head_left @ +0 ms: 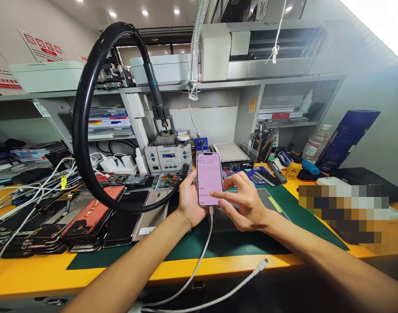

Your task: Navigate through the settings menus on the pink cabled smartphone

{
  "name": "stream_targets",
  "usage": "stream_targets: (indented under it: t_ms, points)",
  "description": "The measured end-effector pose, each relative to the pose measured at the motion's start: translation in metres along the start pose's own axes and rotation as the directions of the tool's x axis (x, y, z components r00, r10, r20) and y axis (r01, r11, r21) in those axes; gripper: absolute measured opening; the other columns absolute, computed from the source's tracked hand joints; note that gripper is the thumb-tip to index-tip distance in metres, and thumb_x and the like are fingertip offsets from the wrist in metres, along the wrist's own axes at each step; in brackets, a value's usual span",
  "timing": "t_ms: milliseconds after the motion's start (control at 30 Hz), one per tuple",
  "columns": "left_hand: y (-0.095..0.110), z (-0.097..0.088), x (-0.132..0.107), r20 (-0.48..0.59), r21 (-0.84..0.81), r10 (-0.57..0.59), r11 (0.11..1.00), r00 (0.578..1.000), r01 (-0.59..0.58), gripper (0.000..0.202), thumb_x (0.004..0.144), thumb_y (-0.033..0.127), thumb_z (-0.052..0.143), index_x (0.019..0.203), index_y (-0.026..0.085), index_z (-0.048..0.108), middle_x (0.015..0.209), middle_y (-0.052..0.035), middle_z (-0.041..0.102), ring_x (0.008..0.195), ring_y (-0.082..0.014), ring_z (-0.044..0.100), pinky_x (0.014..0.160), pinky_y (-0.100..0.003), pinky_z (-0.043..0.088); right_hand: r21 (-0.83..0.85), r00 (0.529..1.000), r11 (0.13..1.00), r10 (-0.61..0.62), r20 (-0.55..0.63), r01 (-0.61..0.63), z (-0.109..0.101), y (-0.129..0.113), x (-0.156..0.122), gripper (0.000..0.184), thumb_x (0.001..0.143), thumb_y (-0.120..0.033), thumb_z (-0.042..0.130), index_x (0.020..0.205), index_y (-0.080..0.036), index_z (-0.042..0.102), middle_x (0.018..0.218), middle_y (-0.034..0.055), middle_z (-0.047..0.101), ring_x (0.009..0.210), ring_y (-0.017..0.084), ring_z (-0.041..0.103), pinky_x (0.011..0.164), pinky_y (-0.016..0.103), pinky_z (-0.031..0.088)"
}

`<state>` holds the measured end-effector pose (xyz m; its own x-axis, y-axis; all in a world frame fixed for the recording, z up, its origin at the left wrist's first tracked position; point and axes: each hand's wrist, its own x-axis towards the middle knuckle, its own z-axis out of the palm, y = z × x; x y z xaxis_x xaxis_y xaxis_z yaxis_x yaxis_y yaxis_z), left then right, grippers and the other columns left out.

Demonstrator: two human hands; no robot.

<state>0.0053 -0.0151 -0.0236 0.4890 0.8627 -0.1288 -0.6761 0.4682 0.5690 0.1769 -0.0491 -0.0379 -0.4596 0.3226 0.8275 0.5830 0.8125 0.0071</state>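
A smartphone (208,174) with a pinkish-white lit screen and lines of dark text stands upright over the bench. Behind and around its lower left side, my left hand (189,202) grips it. A white charging cable (209,234) runs down from the phone's bottom edge. My right hand (242,202) is at the phone's lower right, its index finger stretched to the screen and the thumb apart near the bottom corner; it holds nothing. Whether the fingertip presses the glass I cannot tell. A second white cable with a bare plug (262,264) hangs at the bench's front edge.
A thick black hose (78,117) loops at the left from a hot air station (169,157). Stacks of phone screens (91,213) cover the left bench. Under my hands lies a green mat (303,230). Right of it stand a yellow bottle (294,168) and a clear bottle (318,143).
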Motion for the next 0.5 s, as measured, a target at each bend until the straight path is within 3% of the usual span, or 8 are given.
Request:
stream_targets:
  t_ms: [100,500]
  points:
    - [-0.0001,0.0012,-0.0002,-0.007,-0.008,0.006,1.000,1.000,-0.006,0.055,0.104,0.047,0.041,0.121,0.006,0.073,0.108,-0.0183,0.077,0.102,-0.0332,0.073,0.093,-0.045,0.057,-0.017,0.999,1.000,-0.001,0.042,0.002,0.0011,-0.0001,-0.0003,0.025,0.094,-0.022,0.059,0.108,-0.022,0.080,0.095,0.0085,0.057,0.084,0.022,0.049,0.076,0.042,0.042]
    - [0.0007,0.0032,-0.0034,-0.042,0.000,-0.009,1.000,0.999,0.009,0.056,0.104,0.050,0.039,0.112,0.007,0.074,0.106,-0.0191,0.077,0.102,-0.0327,0.073,0.092,-0.045,0.057,-0.106,0.990,0.988,0.107,-0.088,-0.117,0.0048,0.0063,-0.0028,0.028,0.098,-0.018,0.055,0.110,-0.016,0.080,0.093,0.0106,0.058,0.085,0.023,0.051,0.074,0.041,0.045]
